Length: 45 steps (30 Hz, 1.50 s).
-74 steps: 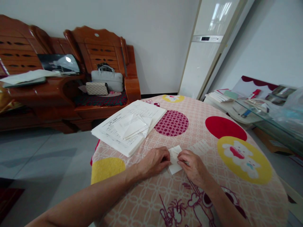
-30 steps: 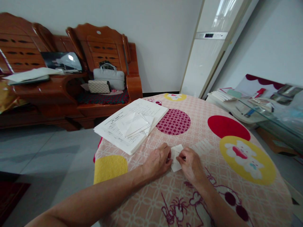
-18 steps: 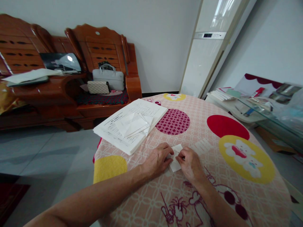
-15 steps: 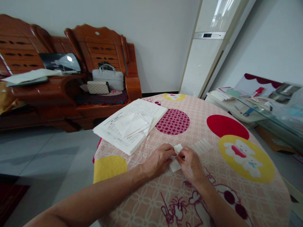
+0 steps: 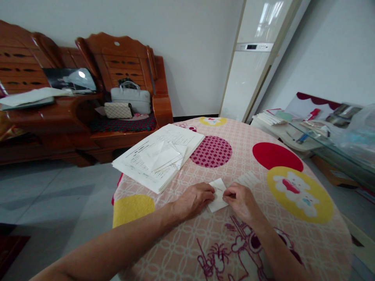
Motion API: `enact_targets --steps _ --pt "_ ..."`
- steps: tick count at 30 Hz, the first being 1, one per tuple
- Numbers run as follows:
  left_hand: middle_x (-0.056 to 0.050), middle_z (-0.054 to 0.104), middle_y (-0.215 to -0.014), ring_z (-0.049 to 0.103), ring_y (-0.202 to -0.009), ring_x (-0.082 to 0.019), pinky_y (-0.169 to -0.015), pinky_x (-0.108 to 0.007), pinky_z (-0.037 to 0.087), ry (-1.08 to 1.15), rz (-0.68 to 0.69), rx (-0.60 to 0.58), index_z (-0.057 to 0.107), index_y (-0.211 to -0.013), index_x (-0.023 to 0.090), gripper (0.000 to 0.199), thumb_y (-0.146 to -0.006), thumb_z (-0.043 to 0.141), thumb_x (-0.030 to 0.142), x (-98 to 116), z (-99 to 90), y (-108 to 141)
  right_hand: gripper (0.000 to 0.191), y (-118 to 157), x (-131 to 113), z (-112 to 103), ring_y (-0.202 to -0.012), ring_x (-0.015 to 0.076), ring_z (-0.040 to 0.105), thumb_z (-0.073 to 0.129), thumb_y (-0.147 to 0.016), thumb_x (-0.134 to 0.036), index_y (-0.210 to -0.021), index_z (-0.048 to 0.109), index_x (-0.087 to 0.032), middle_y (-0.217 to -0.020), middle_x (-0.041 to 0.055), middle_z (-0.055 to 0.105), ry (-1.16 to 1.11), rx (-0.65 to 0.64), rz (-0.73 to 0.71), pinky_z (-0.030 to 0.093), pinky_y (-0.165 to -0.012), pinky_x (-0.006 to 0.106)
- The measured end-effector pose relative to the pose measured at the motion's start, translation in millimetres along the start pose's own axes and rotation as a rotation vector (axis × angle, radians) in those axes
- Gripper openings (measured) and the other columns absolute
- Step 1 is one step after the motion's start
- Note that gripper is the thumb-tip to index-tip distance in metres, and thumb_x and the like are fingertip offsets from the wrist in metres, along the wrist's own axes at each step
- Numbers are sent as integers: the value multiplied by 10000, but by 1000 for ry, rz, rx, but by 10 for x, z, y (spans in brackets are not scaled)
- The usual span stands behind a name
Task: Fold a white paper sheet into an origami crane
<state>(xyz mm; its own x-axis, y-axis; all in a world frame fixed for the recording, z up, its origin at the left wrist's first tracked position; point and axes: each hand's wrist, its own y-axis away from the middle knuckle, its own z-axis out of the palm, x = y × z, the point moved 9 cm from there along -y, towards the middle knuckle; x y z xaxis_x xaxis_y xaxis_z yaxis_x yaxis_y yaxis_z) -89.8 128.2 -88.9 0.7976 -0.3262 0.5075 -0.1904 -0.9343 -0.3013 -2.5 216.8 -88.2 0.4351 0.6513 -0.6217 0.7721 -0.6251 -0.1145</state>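
A small folded piece of white paper (image 5: 217,197) lies on the patterned tablecloth (image 5: 175,242) between my two hands. My left hand (image 5: 197,198) rests at its left edge with the fingers curled onto the paper. At the right edge, my right hand (image 5: 240,200) pinches the paper between thumb and fingers. Faint print shows on the paper's upper face. Up and to the left, folded paper pieces (image 5: 165,155) lie on a stack of printed sheets (image 5: 140,166).
Behind the table stands a carved wooden chair (image 5: 117,58) with a grey handbag (image 5: 137,99) and a quilted purse (image 5: 118,110). At the right is a glass-topped stand (image 5: 322,144) with papers and a plastic bag. A tall air conditioner (image 5: 246,78) stands at the back.
My hands have moved apart, the right one to the right. More of the small paper's face now shows between them. The view has shifted slightly.
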Motion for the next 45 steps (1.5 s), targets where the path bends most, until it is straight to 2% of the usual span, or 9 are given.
enact_targets --steps 4,9,14,20,25,32,40,45 --pt "-65 674 -1072 611 -964 -173 -857 -273 458 -80 26 -38 688 -1004 201 229 -948 466 198 25 20 -2 148 25 156 -103 -652 182 607 600 -703 -101 -652 724 -166 -662 33 675 -16 -36 59 411 -611 276" --pt "-57 650 -1165 588 -1036 -197 -927 -315 415 -184 98 -126 621 -1173 240 269 -946 479 214 114 62 11 168 39 244 -84 -602 167 603 567 -715 -121 -680 728 -154 -630 18 693 -113 -144 105 401 -569 259" --pt "-68 629 -1209 564 -1081 -210 -938 -325 395 -266 140 -182 567 -1240 240 305 -949 476 245 153 99 18 161 66 358 -140 -536 133 557 567 -730 -161 -693 723 -160 -574 -5 648 -189 -175 143 360 -496 223" --pt "-71 624 -1192 563 -1066 -202 -916 -327 414 -344 178 -179 548 -1261 236 323 -946 493 279 173 127 28 124 135 376 17 -369 73 436 535 -775 -175 -761 657 -155 -492 -43 554 -294 -288 279 297 -394 185" --pt "-50 602 -1219 564 -1042 -198 -897 -331 426 -383 191 -183 523 -1290 261 350 -941 504 262 195 141 31 103 117 306 55 -376 81 458 519 -764 -130 -703 597 -159 -461 -37 539 -201 -250 273 315 -420 190" --pt "-44 599 -1186 562 -1017 -196 -876 -326 434 -404 207 -186 491 -1320 281 372 -950 487 248 221 133 17 138 83 230 -6 -455 114 518 524 -740 -107 -644 612 -152 -517 5 588 -3 -203 256 309 -466 218" --pt "-49 591 -1178 559 -994 -203 -855 -330 440 -424 210 -185 486 -1326 287 374 -954 475 255 232 130 12 141 90 252 -6 -488 130 532 526 -748 -115 -668 634 -154 -528 17 613 46 -193 268 307 -492 233" --pt "-50 590 -1175 561 -999 -207 -837 -335 452 -457 192 -168 499 -1315 302 367 -949 485 280 227 143 10 109 91 270 -7 -568 146 551 576 -762 -192 -663 615 -168 -580 21 618 60 -154 244 325 -532 238"
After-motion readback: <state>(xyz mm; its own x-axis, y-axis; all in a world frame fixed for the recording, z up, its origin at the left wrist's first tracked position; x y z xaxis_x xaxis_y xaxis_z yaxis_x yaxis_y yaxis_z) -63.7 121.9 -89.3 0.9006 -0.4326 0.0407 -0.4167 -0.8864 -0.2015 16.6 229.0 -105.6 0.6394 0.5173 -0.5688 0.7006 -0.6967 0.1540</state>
